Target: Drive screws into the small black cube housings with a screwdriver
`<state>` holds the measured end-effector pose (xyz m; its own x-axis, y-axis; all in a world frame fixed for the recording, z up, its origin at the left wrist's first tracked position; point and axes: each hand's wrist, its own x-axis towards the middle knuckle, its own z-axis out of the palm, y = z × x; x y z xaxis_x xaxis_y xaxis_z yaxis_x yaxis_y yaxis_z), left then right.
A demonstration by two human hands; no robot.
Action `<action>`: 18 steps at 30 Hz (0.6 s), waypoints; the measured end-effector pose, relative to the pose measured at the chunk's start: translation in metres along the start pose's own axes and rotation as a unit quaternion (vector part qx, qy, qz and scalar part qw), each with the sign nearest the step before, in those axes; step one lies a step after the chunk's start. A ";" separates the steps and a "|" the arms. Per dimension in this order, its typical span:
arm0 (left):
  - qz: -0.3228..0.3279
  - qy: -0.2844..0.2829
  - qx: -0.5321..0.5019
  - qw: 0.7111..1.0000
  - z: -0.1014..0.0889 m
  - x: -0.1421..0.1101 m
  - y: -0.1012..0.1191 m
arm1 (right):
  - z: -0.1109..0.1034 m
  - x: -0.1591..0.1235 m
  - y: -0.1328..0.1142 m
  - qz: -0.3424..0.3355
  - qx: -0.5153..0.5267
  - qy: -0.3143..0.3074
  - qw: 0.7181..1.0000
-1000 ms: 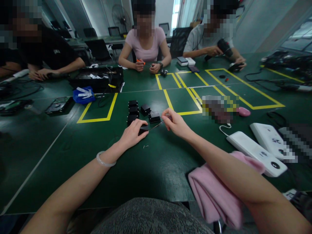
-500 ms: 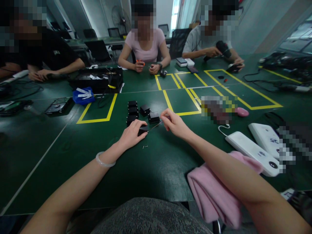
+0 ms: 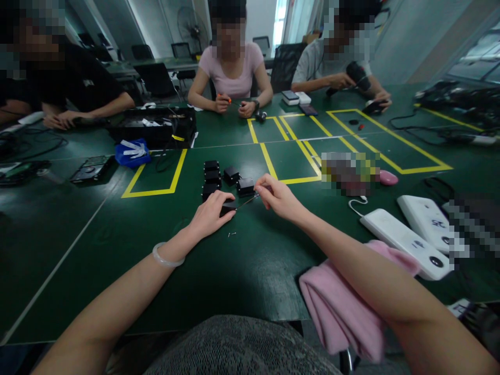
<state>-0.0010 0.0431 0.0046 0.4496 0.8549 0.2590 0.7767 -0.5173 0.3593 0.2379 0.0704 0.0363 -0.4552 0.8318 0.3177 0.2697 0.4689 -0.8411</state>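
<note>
My left hand (image 3: 213, 212) grips a small black box (image 3: 227, 209) against the green table, thumb on the near side and fingers over the top. In my right hand (image 3: 278, 198) is a thin screwdriver (image 3: 247, 201), pinched at its handle end. Its shaft slants down to the left, and the tip meets the right end of the box. Most of the handle is hidden by my fingers. Two tiny screws (image 3: 232, 234) lie on the table just below my left hand. Beyond it stand several similar black boxes (image 3: 212, 177), with another (image 3: 246, 186) close to my right hand.
White power banks (image 3: 406, 245) and a pink cloth (image 3: 344, 307) lie to the right. A blue pouch (image 3: 132, 152) and a black open case (image 3: 156, 125) stand far left. Yellow tape (image 3: 302, 180) marks the table (image 3: 250, 291). Several people sit opposite.
The view shifts very slightly. Both hands keep their places, the screwdriver tip staying at the end of the black box.
</note>
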 end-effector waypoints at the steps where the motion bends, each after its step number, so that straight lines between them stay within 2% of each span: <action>1: 0.002 0.001 0.001 1.000 0.000 0.000 0.000 | 0.000 0.000 -0.001 0.001 -0.004 -0.003 1.000; 7: 0.005 0.002 0.001 1.000 0.001 0.000 0.000 | 0.000 0.000 -0.002 0.011 -0.026 -0.006 1.000; 12: 0.003 0.003 0.000 1.000 0.000 0.000 0.001 | 0.001 -0.001 -0.001 -0.012 -0.007 0.002 1.000; 18: 0.003 -0.004 0.003 1.000 -0.003 0.000 0.006 | -0.003 0.000 -0.005 0.025 -0.023 0.000 0.999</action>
